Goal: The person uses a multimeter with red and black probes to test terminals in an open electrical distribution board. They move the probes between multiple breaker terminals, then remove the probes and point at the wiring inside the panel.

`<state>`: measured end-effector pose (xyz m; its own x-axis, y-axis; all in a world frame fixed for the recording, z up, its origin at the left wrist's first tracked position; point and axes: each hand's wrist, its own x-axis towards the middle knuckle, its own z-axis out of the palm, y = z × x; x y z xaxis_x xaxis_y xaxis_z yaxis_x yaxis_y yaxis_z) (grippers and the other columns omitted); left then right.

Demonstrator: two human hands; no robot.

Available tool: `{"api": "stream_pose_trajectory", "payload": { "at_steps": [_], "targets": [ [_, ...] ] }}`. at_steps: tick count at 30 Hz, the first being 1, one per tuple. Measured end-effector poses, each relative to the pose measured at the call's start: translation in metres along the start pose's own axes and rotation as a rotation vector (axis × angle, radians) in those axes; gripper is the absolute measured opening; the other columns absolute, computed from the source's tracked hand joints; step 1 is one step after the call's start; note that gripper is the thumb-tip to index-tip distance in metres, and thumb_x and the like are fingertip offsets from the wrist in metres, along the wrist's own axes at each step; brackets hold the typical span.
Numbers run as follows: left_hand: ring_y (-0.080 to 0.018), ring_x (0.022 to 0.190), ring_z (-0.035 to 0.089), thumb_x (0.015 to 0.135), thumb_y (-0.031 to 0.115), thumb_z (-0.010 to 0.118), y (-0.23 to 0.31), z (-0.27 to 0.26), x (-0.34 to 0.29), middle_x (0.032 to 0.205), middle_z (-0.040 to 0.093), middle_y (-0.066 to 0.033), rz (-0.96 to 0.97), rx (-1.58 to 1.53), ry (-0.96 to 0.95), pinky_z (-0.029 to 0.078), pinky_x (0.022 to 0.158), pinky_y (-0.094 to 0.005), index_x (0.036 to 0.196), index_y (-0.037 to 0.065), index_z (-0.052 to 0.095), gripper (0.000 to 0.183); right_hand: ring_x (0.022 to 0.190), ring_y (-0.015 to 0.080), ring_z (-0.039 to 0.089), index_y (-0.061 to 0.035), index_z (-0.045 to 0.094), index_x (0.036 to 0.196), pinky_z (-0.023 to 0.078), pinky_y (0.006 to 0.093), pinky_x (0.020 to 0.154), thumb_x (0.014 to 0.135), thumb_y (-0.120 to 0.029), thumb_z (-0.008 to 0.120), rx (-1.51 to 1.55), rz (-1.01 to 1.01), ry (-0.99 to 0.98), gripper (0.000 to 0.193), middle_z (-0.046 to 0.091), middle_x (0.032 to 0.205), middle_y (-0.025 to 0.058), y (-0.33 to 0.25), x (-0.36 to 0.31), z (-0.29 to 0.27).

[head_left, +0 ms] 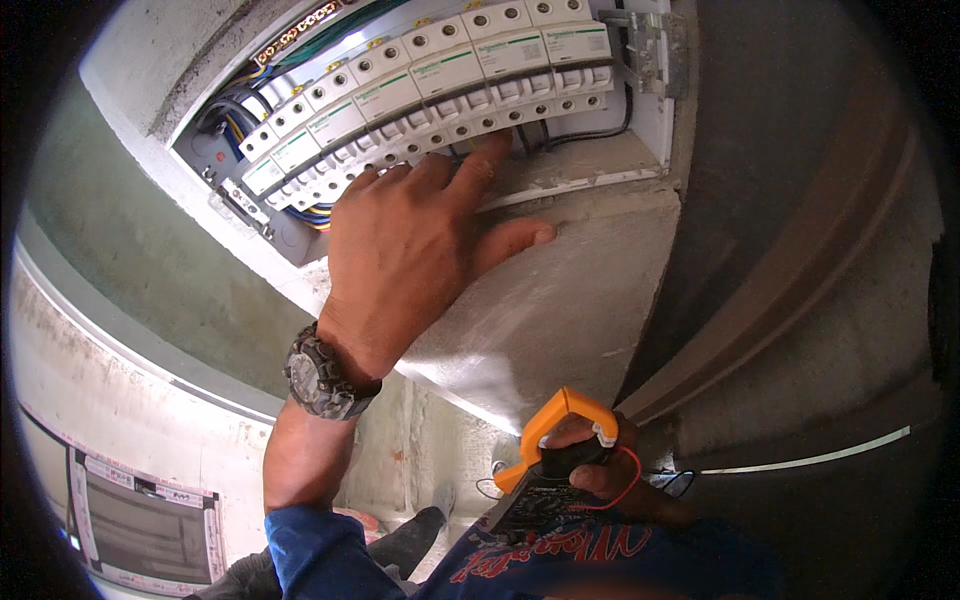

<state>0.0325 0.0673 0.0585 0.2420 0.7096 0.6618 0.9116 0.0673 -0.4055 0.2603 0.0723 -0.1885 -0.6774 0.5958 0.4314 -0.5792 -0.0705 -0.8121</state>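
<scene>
A row of white circuit breakers (385,95) is mounted in the recessed distribution box at the top. My left hand (405,225), with a dark watch (318,375) on its wrist, reaches up to the lower edge of the row. Its index finger stretches up against the breakers' lower terminals, while the thumb sticks out to the right, touching nothing. The other fingertips are partly hidden at the breakers' lower edge. Down by my body, my right hand (605,470) is closed round an orange and black clamp meter (562,425), its jaw pointing up. A red lead (632,485) curves beside it.
Blue, yellow and black wires (235,110) run at the box's left, and green ones (335,42) above the breakers. A black cable (600,133) crosses the box's lower right. Below lies a concrete ledge (560,290). A taped window frame (150,490) stands at lower left.
</scene>
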Motion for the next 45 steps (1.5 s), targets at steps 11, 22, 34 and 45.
{"api": "stream_pose_trajectory", "payload": {
  "at_steps": [11,22,34,45],
  "targets": [
    [-0.0301,0.076,0.074,0.083,0.06,0.082,-0.01,-0.003,-0.014,0.086,0.074,-0.008,-0.051,-0.049,-0.018,0.058,0.068,-0.0422,0.137,0.018,0.073,0.068,0.094,0.0253,0.075,0.0012,0.077,0.115,0.058,0.0399,0.091,0.084,-0.034,0.088,-0.015,0.043,0.007,0.048,0.077,0.102,0.0155,-0.013,0.001,0.0],
    [-0.0297,0.075,0.076,0.084,0.062,0.081,-0.013,-0.004,-0.012,0.09,0.078,-0.0093,-0.042,-0.015,-0.019,0.058,0.065,-0.0415,0.139,0.019,0.072,0.07,0.093,0.0246,0.075,-0.0001,0.077,0.112,0.057,0.0394,0.089,0.083,-0.036,0.088,-0.047,-0.012,-0.021,0.048,0.077,0.101,0.0143,-0.01,0.005,-0.001],
    [-0.0291,0.075,0.078,0.088,0.065,0.077,-0.005,-0.008,-0.015,0.099,0.082,-0.0108,-0.126,-0.015,-0.113,0.061,0.066,-0.0403,0.142,0.019,0.071,0.071,0.093,0.0251,0.075,0.0004,0.077,0.112,0.059,0.0396,0.088,0.083,-0.035,0.089,0.005,-0.012,-0.045,0.048,0.077,0.1,0.0153,0.005,0.002,0.005],
    [-0.0295,0.074,0.077,0.088,0.067,0.077,0.0,-0.01,-0.018,0.093,0.079,-0.01,-0.164,0.0,-0.129,0.059,0.064,-0.0402,0.136,0.018,0.073,0.069,0.095,0.0245,0.075,0.0006,0.078,0.112,0.058,0.0388,0.089,0.08,-0.037,0.091,-0.044,0.01,-0.054,0.051,0.077,0.101,0.0139,0.002,-0.001,0.004]
  ]
}}
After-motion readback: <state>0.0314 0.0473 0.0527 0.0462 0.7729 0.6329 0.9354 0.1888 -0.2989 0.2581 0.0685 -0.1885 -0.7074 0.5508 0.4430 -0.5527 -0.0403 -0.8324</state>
